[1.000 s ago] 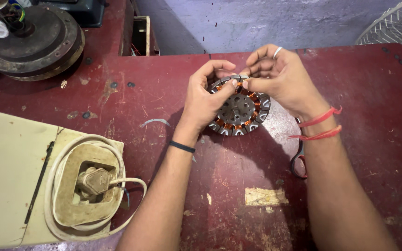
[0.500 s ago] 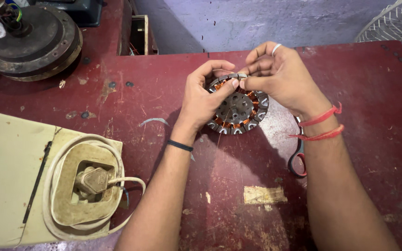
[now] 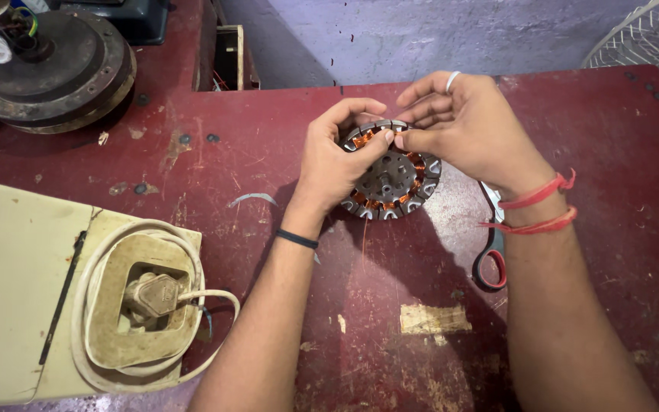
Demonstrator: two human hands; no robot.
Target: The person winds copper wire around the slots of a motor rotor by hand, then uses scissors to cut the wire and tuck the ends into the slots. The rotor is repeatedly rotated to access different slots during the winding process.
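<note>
1. The stator [image 3: 392, 181], a round grey metal core with copper windings in its slots, is tilted up off the dark red table [image 3: 589, 130], near the table's middle.
2. The left hand [image 3: 333, 164] grips the stator's left rim, with the thumb lying across the upper face and the fingers curled behind the edge.
3. The right hand [image 3: 470, 126] pinches the top rim of the stator between thumb and fingertips; whether it also holds a wire cannot be told. A pale ring sits on one finger.
4. A black band circles the left wrist; red threads [image 3: 539, 207] circle the right wrist.
5. Scissors [image 3: 491, 263] with red-and-black handles lie on the table under the right forearm, just beside the stator.
6. A cream-coloured box [image 3: 9, 305] occupies the lower left, with a plug [image 3: 150, 294] and its coiled cord resting in a recess on top.
7. A round dark motor housing [image 3: 55, 72] stands at the far left corner, well apart from the hands.
8. A white wire fan guard [image 3: 650, 38] shows at the upper right edge.
</note>
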